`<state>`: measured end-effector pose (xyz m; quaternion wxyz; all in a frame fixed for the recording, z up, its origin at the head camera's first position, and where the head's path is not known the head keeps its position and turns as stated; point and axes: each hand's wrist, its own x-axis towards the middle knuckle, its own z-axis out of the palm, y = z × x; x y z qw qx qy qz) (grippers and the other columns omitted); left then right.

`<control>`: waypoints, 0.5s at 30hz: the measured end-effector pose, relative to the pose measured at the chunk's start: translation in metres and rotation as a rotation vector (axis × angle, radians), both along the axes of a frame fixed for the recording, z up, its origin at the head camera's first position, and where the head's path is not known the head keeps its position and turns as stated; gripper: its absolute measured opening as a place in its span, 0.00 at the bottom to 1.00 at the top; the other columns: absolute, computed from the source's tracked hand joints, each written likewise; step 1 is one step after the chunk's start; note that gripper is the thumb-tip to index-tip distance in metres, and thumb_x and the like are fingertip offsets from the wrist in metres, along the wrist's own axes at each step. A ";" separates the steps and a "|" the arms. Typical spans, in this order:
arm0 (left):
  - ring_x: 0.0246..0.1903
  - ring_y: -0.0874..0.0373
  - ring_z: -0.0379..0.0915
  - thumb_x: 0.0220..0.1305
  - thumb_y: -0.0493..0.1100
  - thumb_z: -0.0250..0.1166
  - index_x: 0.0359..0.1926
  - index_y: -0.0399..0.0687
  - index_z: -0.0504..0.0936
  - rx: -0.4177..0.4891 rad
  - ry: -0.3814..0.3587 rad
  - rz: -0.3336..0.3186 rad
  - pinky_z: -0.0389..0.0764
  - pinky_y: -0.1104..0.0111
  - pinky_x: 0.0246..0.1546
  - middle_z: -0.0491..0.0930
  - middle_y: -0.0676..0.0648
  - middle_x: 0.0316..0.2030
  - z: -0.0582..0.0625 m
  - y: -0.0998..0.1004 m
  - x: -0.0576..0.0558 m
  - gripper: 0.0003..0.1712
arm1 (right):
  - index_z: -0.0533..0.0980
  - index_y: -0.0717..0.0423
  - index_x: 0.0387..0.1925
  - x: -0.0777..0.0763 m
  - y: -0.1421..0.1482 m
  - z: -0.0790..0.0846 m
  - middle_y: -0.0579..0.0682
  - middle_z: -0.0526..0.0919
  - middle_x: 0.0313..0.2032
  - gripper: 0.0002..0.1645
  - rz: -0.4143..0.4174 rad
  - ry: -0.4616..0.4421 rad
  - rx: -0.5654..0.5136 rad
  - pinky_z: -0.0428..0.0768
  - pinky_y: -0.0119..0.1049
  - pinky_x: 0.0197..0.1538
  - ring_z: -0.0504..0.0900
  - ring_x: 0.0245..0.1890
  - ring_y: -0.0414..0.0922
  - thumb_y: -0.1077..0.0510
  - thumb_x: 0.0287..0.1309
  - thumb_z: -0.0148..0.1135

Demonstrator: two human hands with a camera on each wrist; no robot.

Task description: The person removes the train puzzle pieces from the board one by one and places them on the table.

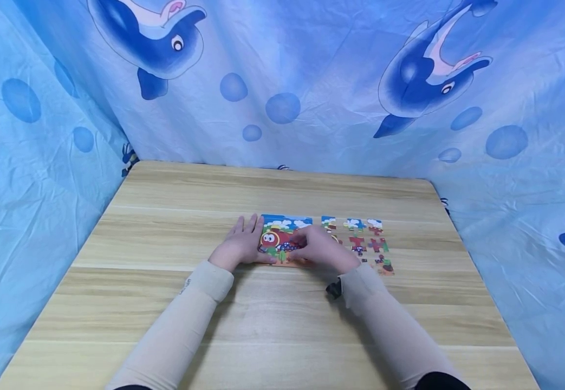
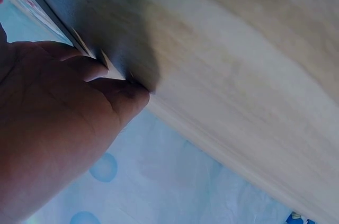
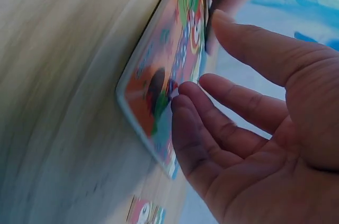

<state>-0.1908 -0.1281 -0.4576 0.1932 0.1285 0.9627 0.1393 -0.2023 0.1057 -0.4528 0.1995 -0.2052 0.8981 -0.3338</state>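
Note:
A puzzle board (image 1: pixel 287 217) with a bright cartoon picture lies flat on the table. My left hand (image 1: pixel 241 244) rests along its left side, fingers straight, thumb stretched along the front edge. In the left wrist view, that hand (image 2: pixel 69 102) touches the table beside the board's dark edge. Over the right part of the picture is my right hand (image 1: pixel 322 246), fingers bent down. The right wrist view shows the right hand's (image 3: pixel 249 113) thumb and fingers apart, fingertips at the board's surface (image 3: pixel 139 89), with nothing visible between them.
Several loose puzzle pieces (image 1: pixel 357 245) lie in spaced rows right of the board, some partly hidden by the right hand. One piece (image 3: pixel 143 212) shows near the board's corner. The wooden table (image 1: pixel 272 325) is bordered by a blue dolphin-print curtain (image 1: pixel 282 65).

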 end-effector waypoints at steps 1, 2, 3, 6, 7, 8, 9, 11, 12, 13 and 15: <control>0.76 0.33 0.26 0.54 0.75 0.69 0.81 0.40 0.39 0.000 -0.002 0.000 0.40 0.46 0.73 0.37 0.37 0.80 0.000 0.000 0.000 0.73 | 0.84 0.52 0.54 0.000 -0.003 0.000 0.44 0.85 0.45 0.23 0.009 -0.002 0.004 0.79 0.43 0.53 0.81 0.45 0.40 0.50 0.59 0.76; 0.76 0.33 0.26 0.55 0.75 0.69 0.81 0.41 0.39 0.001 -0.003 0.001 0.40 0.46 0.73 0.37 0.37 0.80 0.000 0.000 -0.001 0.73 | 0.84 0.53 0.55 -0.001 -0.006 -0.001 0.44 0.85 0.44 0.24 0.016 -0.001 0.009 0.79 0.43 0.53 0.81 0.44 0.41 0.51 0.58 0.77; 0.76 0.33 0.26 0.55 0.75 0.69 0.81 0.41 0.39 -0.003 -0.003 -0.001 0.41 0.46 0.73 0.37 0.37 0.80 0.000 -0.001 -0.001 0.73 | 0.84 0.53 0.55 -0.001 -0.008 -0.001 0.45 0.85 0.44 0.25 0.026 -0.003 0.012 0.79 0.44 0.53 0.81 0.44 0.41 0.51 0.58 0.77; 0.76 0.33 0.27 0.55 0.75 0.68 0.81 0.40 0.39 -0.004 -0.007 -0.008 0.41 0.45 0.73 0.37 0.37 0.80 -0.001 -0.002 -0.002 0.72 | 0.83 0.54 0.58 0.000 -0.015 -0.001 0.45 0.84 0.46 0.27 0.051 -0.006 0.023 0.77 0.43 0.55 0.79 0.45 0.42 0.51 0.57 0.78; 0.76 0.32 0.27 0.55 0.75 0.68 0.81 0.40 0.39 0.000 -0.009 -0.011 0.41 0.45 0.73 0.37 0.36 0.80 -0.001 -0.002 -0.002 0.73 | 0.83 0.54 0.58 0.000 -0.018 -0.001 0.45 0.84 0.47 0.28 0.063 -0.002 0.025 0.77 0.43 0.55 0.79 0.46 0.42 0.51 0.57 0.77; 0.76 0.32 0.27 0.54 0.75 0.69 0.81 0.40 0.40 0.005 -0.010 -0.014 0.41 0.45 0.73 0.37 0.36 0.80 -0.001 -0.002 -0.002 0.73 | 0.83 0.55 0.58 0.000 -0.020 -0.001 0.46 0.84 0.47 0.28 0.077 0.009 0.028 0.77 0.43 0.54 0.78 0.46 0.42 0.51 0.57 0.77; 0.75 0.31 0.27 0.54 0.75 0.70 0.81 0.39 0.39 0.010 -0.012 -0.018 0.41 0.44 0.73 0.37 0.36 0.79 -0.001 -0.003 -0.002 0.74 | 0.83 0.55 0.57 0.001 -0.022 -0.001 0.47 0.84 0.47 0.28 0.095 0.019 0.030 0.77 0.43 0.53 0.78 0.46 0.43 0.50 0.57 0.77; 0.75 0.30 0.27 0.51 0.74 0.72 0.81 0.39 0.40 0.020 -0.012 -0.030 0.41 0.44 0.73 0.37 0.35 0.79 0.001 -0.004 -0.001 0.76 | 0.84 0.55 0.55 0.001 -0.026 -0.002 0.46 0.84 0.45 0.26 0.117 0.043 0.039 0.77 0.43 0.51 0.77 0.44 0.43 0.48 0.57 0.77; 0.75 0.30 0.27 0.49 0.74 0.73 0.81 0.39 0.39 0.019 -0.010 -0.039 0.41 0.44 0.73 0.36 0.34 0.79 0.001 -0.004 -0.001 0.77 | 0.84 0.55 0.54 0.001 -0.028 -0.002 0.45 0.85 0.45 0.25 0.122 0.053 0.044 0.77 0.42 0.51 0.77 0.44 0.43 0.48 0.58 0.77; 0.75 0.30 0.27 0.48 0.74 0.74 0.81 0.39 0.39 0.017 -0.007 -0.048 0.40 0.44 0.73 0.36 0.34 0.79 0.002 -0.005 -0.001 0.78 | 0.85 0.55 0.53 0.002 -0.030 -0.002 0.45 0.85 0.44 0.24 0.126 0.056 0.044 0.77 0.42 0.50 0.77 0.44 0.43 0.48 0.58 0.77; 0.75 0.30 0.27 0.46 0.73 0.76 0.81 0.40 0.39 0.012 -0.001 -0.064 0.40 0.45 0.73 0.36 0.34 0.79 0.003 -0.006 0.000 0.79 | 0.85 0.54 0.51 0.002 -0.033 -0.004 0.44 0.85 0.44 0.21 0.122 0.057 0.048 0.77 0.41 0.51 0.78 0.44 0.41 0.50 0.59 0.76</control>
